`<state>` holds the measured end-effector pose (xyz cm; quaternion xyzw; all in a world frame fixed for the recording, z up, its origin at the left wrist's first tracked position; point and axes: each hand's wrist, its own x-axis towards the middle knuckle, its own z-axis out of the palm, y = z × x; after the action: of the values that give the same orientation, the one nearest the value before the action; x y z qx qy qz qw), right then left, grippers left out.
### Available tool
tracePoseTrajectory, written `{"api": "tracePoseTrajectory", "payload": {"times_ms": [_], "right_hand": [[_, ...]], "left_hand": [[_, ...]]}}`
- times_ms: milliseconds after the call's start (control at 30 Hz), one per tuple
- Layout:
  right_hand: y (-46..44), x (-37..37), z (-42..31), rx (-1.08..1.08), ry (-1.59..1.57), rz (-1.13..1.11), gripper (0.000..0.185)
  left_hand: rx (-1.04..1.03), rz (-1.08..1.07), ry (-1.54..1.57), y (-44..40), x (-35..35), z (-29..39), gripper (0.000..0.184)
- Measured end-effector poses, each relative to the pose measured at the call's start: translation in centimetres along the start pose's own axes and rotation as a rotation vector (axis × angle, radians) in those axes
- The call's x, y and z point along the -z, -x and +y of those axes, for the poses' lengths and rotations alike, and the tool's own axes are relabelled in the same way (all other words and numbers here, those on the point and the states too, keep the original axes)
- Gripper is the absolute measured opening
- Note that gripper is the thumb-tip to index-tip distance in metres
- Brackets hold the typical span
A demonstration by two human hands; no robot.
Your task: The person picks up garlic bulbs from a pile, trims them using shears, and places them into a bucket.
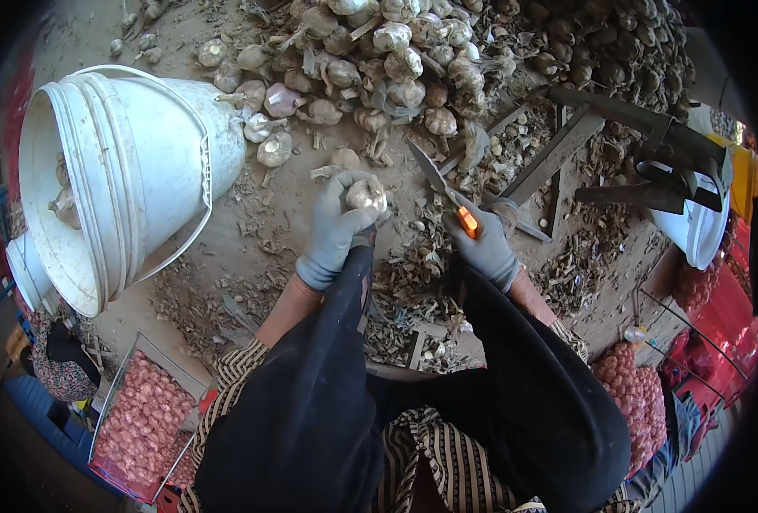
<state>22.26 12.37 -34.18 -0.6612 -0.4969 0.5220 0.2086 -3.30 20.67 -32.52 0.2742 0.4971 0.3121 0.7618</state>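
Hands, two, gloved in grey. Left hand [334, 224]: fingers curled closed around one garlic bulb [367, 195], pale, held up between the knees at the centre of the scene. Right hand [487, 248]: closed on a knife [435, 178] with an orange handle, blade pointing far and slightly left, apart from the bulb.

Step in hand, as judged: bulb and blade held ready, no contact between them. Any cut calls for closing that gap, with the bulb gripped firmly and the left fingers clear of the edge.

Surroundings: heap of garlic [405, 60], far centre, loose bulbs spilling left. White bucket [170, 128], left, lying on its side, bulbs inside. Wooden frame [558, 154], right, beyond the knife. Dry scraps [409, 295], strewn between the legs. Crate of pinkish bulbs [144, 415], near left. Filled net sack [631, 402], near right.
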Motion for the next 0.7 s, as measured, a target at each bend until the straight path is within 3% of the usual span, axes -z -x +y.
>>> {"api": "tracePoseTrajectory", "payload": {"times_ms": [67,133,167,200,267,300,333,400,433,567,667,700], "right_hand": [[0.1,-0.1,0.1,-0.042,-0.051,-0.022,0.051],[0.3,-0.2,0.2,-0.004,-0.055,-0.007,0.052],[0.4,0.1,0.1,-0.022,-0.071,-0.030,0.052],[0.5,0.0,0.3,-0.027,-0.070,-0.030,0.052],[0.3,-0.2,0.6,0.001,-0.050,-0.034,0.053],[0.3,-0.1,0.2,0.001,-0.050,-0.033,0.053],[0.2,0.1,-0.4,0.003,-0.033,-0.056,0.053],[0.2,0.3,-0.6,0.001,-0.014,-0.077,0.053],[0.3,0.2,-0.5,-0.014,-0.008,-0.073,0.053],[0.2,0.0,-1.1,-0.001,0.030,-0.099,0.053],[0.2,0.4,-1.5,0.056,0.055,-0.101,0.054],[0.2,0.4,-1.5,0.045,0.066,-0.126,0.055]], "left_hand": [[-0.058,-0.027,0.228,-0.2,2.7,-0.6,0.048],[-0.081,0.041,0.188,-0.2,4.7,0.5,0.045],[0.048,0.106,0.128,-0.1,5.7,1.0,0.034],[0.052,0.104,0.130,0.0,5.2,1.1,0.034],[0.152,0.171,-0.532,0.0,3.7,1.1,0.020],[-0.128,0.173,-0.809,-0.7,4.5,-1.5,0.024],[-0.131,0.170,-0.809,-0.9,4.2,-2.1,0.024],[-0.440,0.302,-1.248,-1.2,3.6,-3.0,0.035],[-0.289,0.260,-1.265,-1.4,3.5,-3.2,0.046],[-0.364,0.392,-1.564,-5.3,4.1,-3.7,0.060],[-0.351,0.431,-1.594,-7.3,5.7,-1.3,0.057],[-0.419,0.399,-1.461,-7.9,7.6,-1.5,0.054]]}}
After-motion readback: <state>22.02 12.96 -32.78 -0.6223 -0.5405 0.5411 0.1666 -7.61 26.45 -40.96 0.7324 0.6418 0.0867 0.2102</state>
